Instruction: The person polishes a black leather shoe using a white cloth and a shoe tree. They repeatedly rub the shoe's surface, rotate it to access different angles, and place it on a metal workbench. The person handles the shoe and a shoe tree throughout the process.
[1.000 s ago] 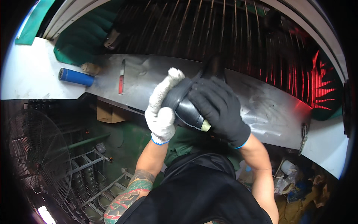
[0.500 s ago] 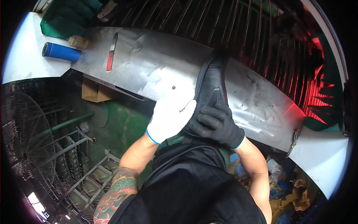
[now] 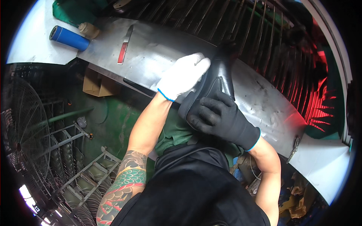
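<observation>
A black leather shoe [image 3: 213, 84] with a stitched V-shaped seam lies tilted over the near edge of a metal plate [image 3: 151, 47]. My right hand [image 3: 220, 116], in a black glove, wraps its fingers over the near end of the shoe. In a white glove with a blue cuff, my left hand [image 3: 183, 75] is against the shoe's left edge, farther up. Its fingers are pressed together, and whatever they may hold is hidden. A knife with a red handle [image 3: 122, 53] lies on the plate to the left.
At the left end sit a blue cylinder [image 3: 69, 37] and a small tan roll [image 3: 89, 30]. Beyond the plate runs a rack of metal rods [image 3: 211, 22], lit red at right. An open cardboard box [image 3: 98, 83] and a large fan [image 3: 24, 139] are lower left.
My left hand has moved away from me along the shoe's left side. The right hand keeps its grip on the near end. The whole view has shifted slightly.
</observation>
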Demonstrator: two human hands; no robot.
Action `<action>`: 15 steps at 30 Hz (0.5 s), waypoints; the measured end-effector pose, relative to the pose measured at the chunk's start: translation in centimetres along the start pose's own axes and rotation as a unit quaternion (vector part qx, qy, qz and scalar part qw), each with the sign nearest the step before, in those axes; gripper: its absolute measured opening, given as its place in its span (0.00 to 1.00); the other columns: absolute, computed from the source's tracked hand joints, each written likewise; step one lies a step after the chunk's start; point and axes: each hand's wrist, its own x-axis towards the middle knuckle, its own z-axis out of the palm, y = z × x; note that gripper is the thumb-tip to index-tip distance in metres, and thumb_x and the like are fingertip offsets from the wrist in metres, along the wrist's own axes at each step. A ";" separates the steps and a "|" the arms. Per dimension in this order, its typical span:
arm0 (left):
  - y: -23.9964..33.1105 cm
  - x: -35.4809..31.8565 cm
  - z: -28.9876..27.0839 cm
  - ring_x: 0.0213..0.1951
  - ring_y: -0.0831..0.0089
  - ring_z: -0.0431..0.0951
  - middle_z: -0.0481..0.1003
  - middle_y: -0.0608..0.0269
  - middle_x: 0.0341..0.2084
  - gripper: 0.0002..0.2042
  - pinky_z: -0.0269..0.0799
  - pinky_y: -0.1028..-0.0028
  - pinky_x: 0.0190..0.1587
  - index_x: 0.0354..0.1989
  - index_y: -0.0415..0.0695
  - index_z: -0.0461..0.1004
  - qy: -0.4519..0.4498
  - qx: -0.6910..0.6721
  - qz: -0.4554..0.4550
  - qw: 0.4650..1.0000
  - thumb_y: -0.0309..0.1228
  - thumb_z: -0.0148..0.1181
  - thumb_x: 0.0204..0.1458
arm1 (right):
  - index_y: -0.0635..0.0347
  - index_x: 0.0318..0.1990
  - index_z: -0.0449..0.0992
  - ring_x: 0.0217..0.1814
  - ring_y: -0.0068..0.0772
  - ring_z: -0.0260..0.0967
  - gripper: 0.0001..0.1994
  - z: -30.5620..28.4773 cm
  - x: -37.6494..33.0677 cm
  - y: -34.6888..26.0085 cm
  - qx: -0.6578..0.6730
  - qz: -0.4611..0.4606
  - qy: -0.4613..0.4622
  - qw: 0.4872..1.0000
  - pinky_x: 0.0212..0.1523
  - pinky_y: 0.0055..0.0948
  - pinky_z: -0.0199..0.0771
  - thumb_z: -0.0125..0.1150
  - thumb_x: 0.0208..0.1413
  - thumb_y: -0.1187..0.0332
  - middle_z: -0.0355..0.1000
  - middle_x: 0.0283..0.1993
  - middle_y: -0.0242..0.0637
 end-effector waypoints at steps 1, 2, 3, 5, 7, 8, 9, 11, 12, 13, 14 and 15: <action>0.1 0.3 -0.5 0.25 0.73 0.76 0.77 0.59 0.26 0.17 0.72 0.70 0.31 0.36 0.39 0.79 0.004 0.052 0.041 0.998 0.42 0.57 0.67 | 0.43 0.57 0.79 0.62 0.39 0.75 0.21 -0.3 0.6 0.2 0.004 0.003 -0.014 1.000 0.67 0.50 0.74 0.60 0.54 0.65 0.77 0.53 0.34; 1.5 -0.4 -1.0 0.29 0.67 0.79 0.79 0.55 0.29 0.15 0.75 0.66 0.34 0.38 0.39 0.80 0.017 0.076 0.026 0.997 0.40 0.59 0.66 | 0.43 0.57 0.79 0.63 0.39 0.74 0.21 -0.5 1.2 0.2 0.007 0.005 -0.027 1.000 0.68 0.50 0.73 0.59 0.54 0.65 0.77 0.53 0.34; 0.9 -1.1 -0.9 0.31 0.64 0.80 0.80 0.54 0.30 0.14 0.76 0.66 0.36 0.39 0.39 0.80 0.082 0.139 0.113 0.980 0.38 0.60 0.66 | 0.44 0.57 0.79 0.64 0.39 0.74 0.21 -0.6 1.8 0.2 0.011 0.007 -0.041 0.999 0.68 0.50 0.72 0.59 0.54 0.65 0.77 0.53 0.34; -2.2 -2.5 -0.3 0.34 0.60 0.81 0.80 0.51 0.33 0.12 0.77 0.64 0.41 0.41 0.38 0.81 0.199 0.269 0.282 0.899 0.36 0.62 0.64 | 0.45 0.57 0.78 0.67 0.39 0.72 0.21 0.0 2.6 0.3 0.033 0.020 -0.007 0.999 0.70 0.50 0.70 0.59 0.54 0.66 0.76 0.56 0.34; -5.0 -6.3 0.5 0.49 0.68 0.82 0.82 0.55 0.47 0.11 0.75 0.70 0.56 0.51 0.38 0.81 0.187 0.104 0.099 0.972 0.29 0.58 0.67 | 0.47 0.59 0.76 0.73 0.40 0.66 0.21 0.3 3.1 0.6 0.071 0.045 0.002 0.996 0.72 0.52 0.66 0.58 0.56 0.66 0.74 0.63 0.33; -2.7 -8.0 0.1 0.49 0.59 0.84 0.83 0.49 0.47 0.13 0.77 0.65 0.54 0.56 0.38 0.79 0.175 -0.009 0.082 0.981 0.28 0.55 0.67 | 0.48 0.60 0.76 0.73 0.41 0.65 0.21 1.0 3.1 0.5 0.090 0.063 0.027 0.994 0.72 0.53 0.66 0.57 0.57 0.66 0.72 0.65 0.33; -5.2 -10.5 0.6 0.53 0.63 0.83 0.82 0.49 0.52 0.15 0.76 0.67 0.58 0.58 0.36 0.78 0.196 -0.087 0.036 0.976 0.28 0.53 0.68 | 0.48 0.61 0.75 0.74 0.42 0.64 0.22 2.1 3.0 -0.1 0.110 0.077 0.051 0.990 0.72 0.53 0.66 0.57 0.57 0.67 0.71 0.67 0.34; -5.3 -13.7 1.7 0.63 0.60 0.76 0.75 0.49 0.63 0.22 0.70 0.64 0.66 0.68 0.32 0.69 0.193 -0.078 0.043 0.977 0.30 0.53 0.68 | 0.48 0.64 0.73 0.76 0.49 0.63 0.26 4.2 2.3 -0.9 0.182 0.100 0.093 0.974 0.71 0.52 0.70 0.60 0.55 0.71 0.68 0.71 0.37; -5.5 -14.2 2.1 0.66 0.59 0.73 0.72 0.48 0.67 0.26 0.69 0.64 0.68 0.71 0.33 0.64 0.167 -0.105 0.073 0.978 0.31 0.55 0.67 | 0.51 0.63 0.73 0.74 0.52 0.64 0.27 4.5 1.7 -1.4 0.260 0.121 0.132 0.949 0.70 0.51 0.70 0.62 0.53 0.74 0.70 0.69 0.38; -4.8 -14.4 2.5 0.68 0.58 0.71 0.68 0.47 0.70 0.31 0.67 0.63 0.69 0.74 0.33 0.60 0.149 -0.131 0.104 0.975 0.32 0.58 0.66 | 0.53 0.63 0.73 0.73 0.54 0.66 0.28 4.9 1.0 -1.9 0.336 0.132 0.172 0.917 0.70 0.50 0.71 0.64 0.51 0.77 0.72 0.67 0.40; -4.3 -14.6 2.6 0.71 0.57 0.67 0.63 0.47 0.73 0.40 0.64 0.62 0.71 0.77 0.35 0.54 0.122 -0.141 0.069 0.980 0.32 0.67 0.59 | 0.55 0.63 0.73 0.70 0.53 0.69 0.28 5.8 0.0 -2.4 0.363 0.158 0.211 0.894 0.68 0.48 0.73 0.64 0.52 0.77 0.74 0.65 0.41; -3.6 -13.9 3.0 0.70 0.57 0.68 0.63 0.46 0.73 0.47 0.64 0.62 0.71 0.78 0.35 0.52 0.126 -0.068 0.068 0.987 0.28 0.74 0.52 | 0.57 0.63 0.73 0.67 0.52 0.72 0.28 7.0 -1.1 -3.1 0.388 0.183 0.250 0.868 0.67 0.45 0.75 0.65 0.52 0.78 0.76 0.63 0.42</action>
